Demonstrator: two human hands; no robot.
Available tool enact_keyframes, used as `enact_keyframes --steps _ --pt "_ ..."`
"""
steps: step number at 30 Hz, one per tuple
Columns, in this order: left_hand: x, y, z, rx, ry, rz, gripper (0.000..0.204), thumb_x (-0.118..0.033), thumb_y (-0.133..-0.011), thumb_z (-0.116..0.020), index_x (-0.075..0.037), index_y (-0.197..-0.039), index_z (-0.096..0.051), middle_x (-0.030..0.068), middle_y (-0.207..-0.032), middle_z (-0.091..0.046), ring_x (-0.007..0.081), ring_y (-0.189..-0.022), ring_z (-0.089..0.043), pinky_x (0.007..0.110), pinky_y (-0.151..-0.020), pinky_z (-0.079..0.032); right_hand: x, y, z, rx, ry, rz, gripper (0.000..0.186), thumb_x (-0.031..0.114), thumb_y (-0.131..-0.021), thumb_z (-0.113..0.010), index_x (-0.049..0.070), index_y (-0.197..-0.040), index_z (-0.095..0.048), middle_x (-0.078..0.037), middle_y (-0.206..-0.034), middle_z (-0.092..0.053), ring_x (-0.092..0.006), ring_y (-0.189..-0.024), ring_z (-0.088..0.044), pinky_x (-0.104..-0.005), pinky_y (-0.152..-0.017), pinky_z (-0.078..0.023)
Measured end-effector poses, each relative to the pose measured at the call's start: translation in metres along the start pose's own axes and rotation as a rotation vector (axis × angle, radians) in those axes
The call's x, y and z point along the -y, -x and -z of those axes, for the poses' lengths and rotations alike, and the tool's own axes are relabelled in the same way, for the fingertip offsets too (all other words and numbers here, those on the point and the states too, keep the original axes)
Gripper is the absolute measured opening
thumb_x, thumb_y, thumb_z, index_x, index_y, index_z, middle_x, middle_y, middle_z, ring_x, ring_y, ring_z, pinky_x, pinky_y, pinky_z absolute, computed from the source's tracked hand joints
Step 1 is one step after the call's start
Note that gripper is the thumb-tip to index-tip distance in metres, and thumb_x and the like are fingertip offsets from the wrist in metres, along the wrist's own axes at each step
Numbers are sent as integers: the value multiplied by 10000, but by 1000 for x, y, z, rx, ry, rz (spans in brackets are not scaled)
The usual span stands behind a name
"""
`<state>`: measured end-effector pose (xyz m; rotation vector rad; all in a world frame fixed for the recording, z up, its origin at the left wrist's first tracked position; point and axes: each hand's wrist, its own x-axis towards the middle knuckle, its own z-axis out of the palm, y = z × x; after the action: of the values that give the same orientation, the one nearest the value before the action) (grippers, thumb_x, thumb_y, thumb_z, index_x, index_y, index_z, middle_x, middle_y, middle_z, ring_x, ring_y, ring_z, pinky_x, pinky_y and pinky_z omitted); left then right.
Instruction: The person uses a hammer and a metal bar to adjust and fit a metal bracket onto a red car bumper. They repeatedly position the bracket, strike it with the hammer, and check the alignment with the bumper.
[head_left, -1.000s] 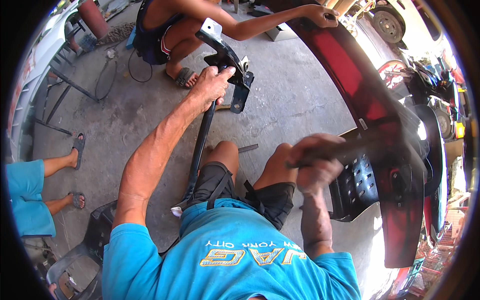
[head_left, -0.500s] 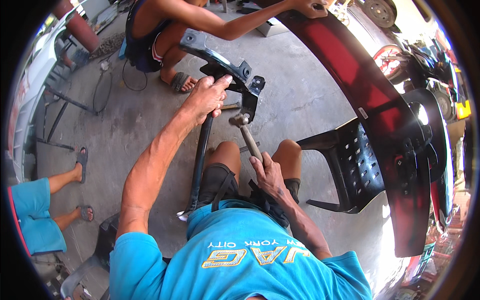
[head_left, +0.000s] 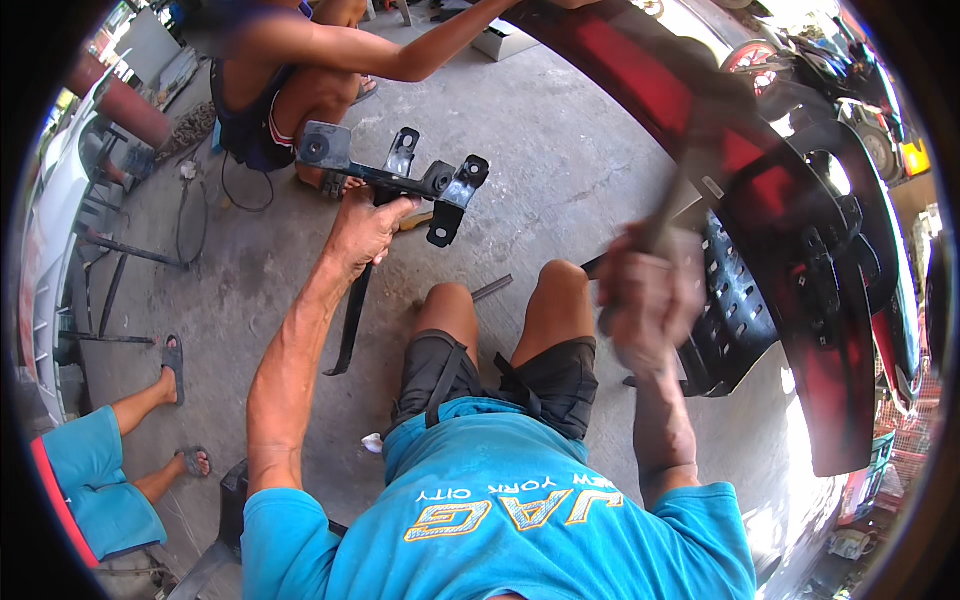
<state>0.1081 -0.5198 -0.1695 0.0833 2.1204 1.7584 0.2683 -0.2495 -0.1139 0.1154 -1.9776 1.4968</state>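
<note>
My left hand (head_left: 365, 230) is closed around a black metal bracket (head_left: 410, 184) with a long bar running down from it. Flat tabs with holes stick out along the bracket's top, which is held up in front of my knees. On the right, my right hand (head_left: 655, 295) grips a hammer (head_left: 674, 205) by its handle. Hand and hammer are smeared by motion, and the raised hammer head is blurred against a red and black curved panel (head_left: 745, 155) behind it. The hammer is well apart from the bracket.
A co-worker (head_left: 265, 110) squats at the upper left, one arm reaching to the panel's far end. A black plastic chair (head_left: 735, 300) stands under the panel. Another person's legs (head_left: 140, 410) show at left. A short metal strip (head_left: 492, 287) lies on the concrete floor beyond my knees.
My right hand has swung the hammer up and right, away from the bracket. My left hand has shifted left and turned the bracket, so more of its tabs show.
</note>
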Motion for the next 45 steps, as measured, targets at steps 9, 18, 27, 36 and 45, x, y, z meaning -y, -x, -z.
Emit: enact_keyframes --steps 9,18,27,36,45 --pt "-5 2 -3 43 -70 90 234 -180 -946 -674 -46 -1126 -606 -45 -617 -455 36 -396 -382 227 -330 -323 -67 33 -26 497 556 -242 312 334 -1015 -636 32 -1013 -558 -175 -698 -633 -263 -644 -655 -424 -592 -504" --pt "27 8 17 -46 -5 124 179 -177 -953 -641 -35 -870 -571 -49 -579 -438 51 -399 -397 244 -331 -319 -143 116 -64 230 197 -791 392 389 -1068 -524 14 -988 -440 -281 -673 -604 -485 -644 -642 -530 -571 -466" --pt "27 15 0 147 -732 -528 178 -113 -934 -675 -14 -1081 -681 66 -911 -691 177 -767 -658 359 -665 -527 -323 190 -147 443 458 -1037 609 377 -850 -721 -37 -1256 -535 -316 -1113 -681 -472 -1054 -679 -540 -869 -543" --pt "18 22 -49 98 -331 -611 219 6 -857 -686 -19 -1074 -697 116 -1008 -727 243 -952 -683 411 -805 -524 -157 128 -19 523 -16 -613 498 337 -984 -613 -10 -1341 -597 -249 -1296 -653 -404 -1179 -645 -478 -1002 -503" --pt "-123 36 -248 609 -741 -1219 83 -20 -808 -744 -3 -884 -713 116 -793 -733 223 -670 -728 361 -598 -553 -38 119 101 -117 -566 -472 599 494 -1064 -494 7 -1408 -546 -154 -1200 -702 -244 -1109 -678 -391 -991 -525"
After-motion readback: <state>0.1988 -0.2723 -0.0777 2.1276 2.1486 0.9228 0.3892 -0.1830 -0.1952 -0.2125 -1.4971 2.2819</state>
